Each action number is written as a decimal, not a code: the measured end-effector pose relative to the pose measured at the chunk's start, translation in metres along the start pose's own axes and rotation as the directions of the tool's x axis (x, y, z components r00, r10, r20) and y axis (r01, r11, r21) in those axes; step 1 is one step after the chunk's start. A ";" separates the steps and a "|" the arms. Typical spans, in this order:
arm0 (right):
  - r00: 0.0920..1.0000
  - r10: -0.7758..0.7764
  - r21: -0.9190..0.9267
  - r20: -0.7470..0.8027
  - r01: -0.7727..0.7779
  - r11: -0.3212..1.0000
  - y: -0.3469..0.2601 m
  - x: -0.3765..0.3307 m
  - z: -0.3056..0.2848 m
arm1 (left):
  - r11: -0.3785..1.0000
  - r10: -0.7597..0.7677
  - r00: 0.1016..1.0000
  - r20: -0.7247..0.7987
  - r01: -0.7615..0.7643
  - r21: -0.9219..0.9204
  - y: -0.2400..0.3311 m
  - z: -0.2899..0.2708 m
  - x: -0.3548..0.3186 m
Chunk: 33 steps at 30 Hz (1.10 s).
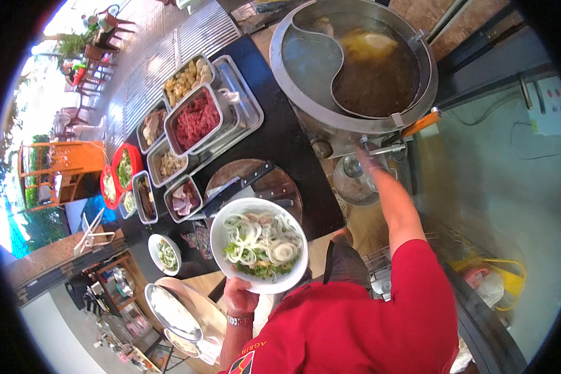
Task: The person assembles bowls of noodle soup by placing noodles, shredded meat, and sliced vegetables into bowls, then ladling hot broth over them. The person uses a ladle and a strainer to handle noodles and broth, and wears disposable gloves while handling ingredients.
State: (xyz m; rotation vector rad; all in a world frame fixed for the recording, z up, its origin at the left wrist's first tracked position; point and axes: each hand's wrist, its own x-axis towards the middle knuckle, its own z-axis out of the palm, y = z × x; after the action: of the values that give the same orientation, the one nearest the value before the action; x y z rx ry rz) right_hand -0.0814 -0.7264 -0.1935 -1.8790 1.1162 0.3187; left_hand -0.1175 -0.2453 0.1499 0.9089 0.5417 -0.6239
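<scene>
Beside the divided broth pot (355, 62): left hand (240, 298) cups white bowl (258, 244) of noodles and onion; right hand (366, 159) apparently closed on the tap (386, 148). Keep bowl level beneath.

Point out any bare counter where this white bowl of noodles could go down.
Bare black counter lies between the steel tray and the big steel broth pot, above the round wooden cutting board that carries a cleaver. Left of that it is crowded with steel ingredient tins. The left hand holds the white bowl.
</scene>
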 end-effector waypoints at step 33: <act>-0.044 -0.999 -0.796 0.031 0.602 -0.051 -0.248 -0.333 -0.352 | 0.995 0.091 0.971 0.220 -0.099 0.022 0.043 -0.014 0.011</act>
State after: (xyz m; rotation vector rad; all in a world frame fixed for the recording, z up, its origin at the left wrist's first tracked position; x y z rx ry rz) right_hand -0.1427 -0.7719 0.3452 -3.0071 -0.3783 -0.9799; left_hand -0.0821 -0.2159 0.1590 0.8788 0.2889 -0.6384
